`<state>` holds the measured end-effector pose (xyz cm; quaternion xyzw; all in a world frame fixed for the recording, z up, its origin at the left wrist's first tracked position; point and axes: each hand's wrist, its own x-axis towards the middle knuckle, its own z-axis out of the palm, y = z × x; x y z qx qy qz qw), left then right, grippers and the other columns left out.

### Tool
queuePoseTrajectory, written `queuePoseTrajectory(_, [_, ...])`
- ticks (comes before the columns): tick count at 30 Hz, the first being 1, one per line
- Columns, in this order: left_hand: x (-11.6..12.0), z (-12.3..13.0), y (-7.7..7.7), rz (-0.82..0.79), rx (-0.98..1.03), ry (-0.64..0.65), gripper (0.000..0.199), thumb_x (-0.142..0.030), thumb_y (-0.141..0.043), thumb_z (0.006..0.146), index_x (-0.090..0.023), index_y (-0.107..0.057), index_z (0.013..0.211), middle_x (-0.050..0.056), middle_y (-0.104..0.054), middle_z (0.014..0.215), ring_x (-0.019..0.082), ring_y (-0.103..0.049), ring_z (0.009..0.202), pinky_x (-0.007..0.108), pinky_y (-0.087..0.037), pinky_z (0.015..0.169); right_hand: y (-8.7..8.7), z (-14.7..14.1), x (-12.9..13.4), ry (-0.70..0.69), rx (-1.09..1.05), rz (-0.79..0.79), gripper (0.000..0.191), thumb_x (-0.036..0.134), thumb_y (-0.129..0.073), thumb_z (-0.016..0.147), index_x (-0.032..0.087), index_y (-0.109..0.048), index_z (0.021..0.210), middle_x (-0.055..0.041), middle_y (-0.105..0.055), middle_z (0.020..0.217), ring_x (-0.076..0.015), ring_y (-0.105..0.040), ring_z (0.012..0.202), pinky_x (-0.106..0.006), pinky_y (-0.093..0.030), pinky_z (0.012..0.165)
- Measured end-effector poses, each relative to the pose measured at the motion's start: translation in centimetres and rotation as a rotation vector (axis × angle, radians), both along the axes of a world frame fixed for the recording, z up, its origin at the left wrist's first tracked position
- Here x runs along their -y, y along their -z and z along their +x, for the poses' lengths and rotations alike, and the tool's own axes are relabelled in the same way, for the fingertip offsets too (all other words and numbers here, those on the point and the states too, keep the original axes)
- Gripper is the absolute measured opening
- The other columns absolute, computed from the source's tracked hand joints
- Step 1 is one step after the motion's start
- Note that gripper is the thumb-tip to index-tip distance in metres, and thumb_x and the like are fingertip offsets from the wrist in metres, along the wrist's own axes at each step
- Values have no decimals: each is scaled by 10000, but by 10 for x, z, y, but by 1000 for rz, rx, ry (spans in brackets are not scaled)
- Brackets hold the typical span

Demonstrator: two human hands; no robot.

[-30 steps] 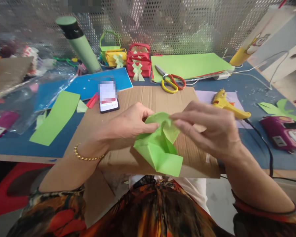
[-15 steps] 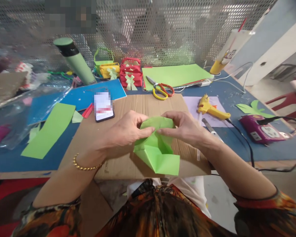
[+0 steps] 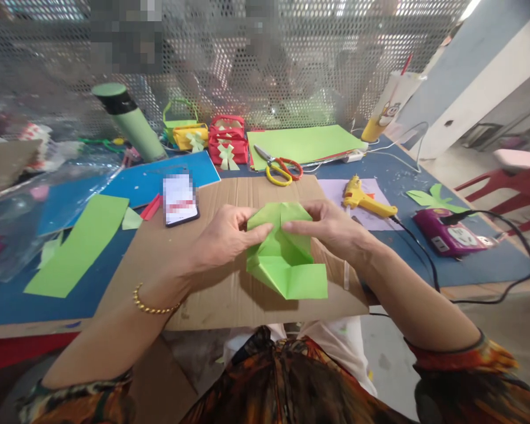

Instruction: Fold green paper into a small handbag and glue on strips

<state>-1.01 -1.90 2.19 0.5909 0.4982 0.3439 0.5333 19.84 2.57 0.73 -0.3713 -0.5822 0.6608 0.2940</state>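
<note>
A folded piece of green paper (image 3: pixel 282 250) is held between both hands over the cardboard sheet (image 3: pixel 212 306). Its far part has cut-off corners and a crease down the middle; the near part forms a box-like pocket with a flap sticking out to the right. My left hand (image 3: pixel 232 238) pinches the left edge, thumb on top and fingers behind. On the right edge, my right hand (image 3: pixel 329 227) grips in the same way, thumb lying on the paper near the crease. The fingers behind the paper are partly hidden.
Scissors (image 3: pixel 279 168) lie beyond the cardboard, beside green sheets (image 3: pixel 309 144). A yellow glue gun (image 3: pixel 366 199) and purple power strip (image 3: pixel 450 232) with cords are at right. A phone (image 3: pixel 180 200), green strip (image 3: pixel 82 244), tumbler (image 3: pixel 132 126) and small red paper bags (image 3: pixel 229 144) stand left and behind.
The far part of the green paper now shows flatter and more upright, with its central crease visible. Both hands keep their hold at its sides. The whole view has shifted slightly.
</note>
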Motion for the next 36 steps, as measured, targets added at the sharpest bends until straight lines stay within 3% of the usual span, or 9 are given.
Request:
queuePoseTrajectory(7, [5,8,-3,-7,-36,-34,262,-341,-818,790,-137,-678,700,-21,-597,677,84,-483,606,186,-384,502,3,-2,2,64,111,37,380,448,-946,587,185,-768,796,-26,-758,783,-151,-671,674,-266,-536,619])
queuePoseTrajectory(14, [-1,3,0,-5,-119,67,235,-365,-735,790,-143,-681,737,-8,-615,715,109,-529,638,217,-401,546,4,1,1,44,228,151,312,443,-848,671,173,-700,717,-10,-682,681,-121,-583,582,-235,-454,501])
queuePoseTrajectory(23, [-7,2,5,12,-286,85,240,-286,-638,755,-194,-499,582,-51,-445,580,90,-394,532,230,-278,482,6,-3,3,21,205,178,300,425,-831,679,175,-670,708,14,-621,634,-98,-530,550,-213,-406,461])
queuePoseTrajectory(30, [-9,0,3,14,-269,115,311,-456,-688,777,-180,-622,652,-45,-489,585,98,-415,531,228,-302,474,5,-1,2,51,235,234,306,457,-781,704,174,-672,744,13,-588,642,-105,-519,579,-221,-379,479])
queuePoseTrajectory(36, [-11,-4,7,-6,-192,142,329,-488,-713,789,-165,-710,728,-7,-615,655,123,-510,604,218,-383,522,4,1,-1,-16,244,252,284,432,-752,723,176,-629,720,27,-549,643,-91,-479,579,-221,-354,488])
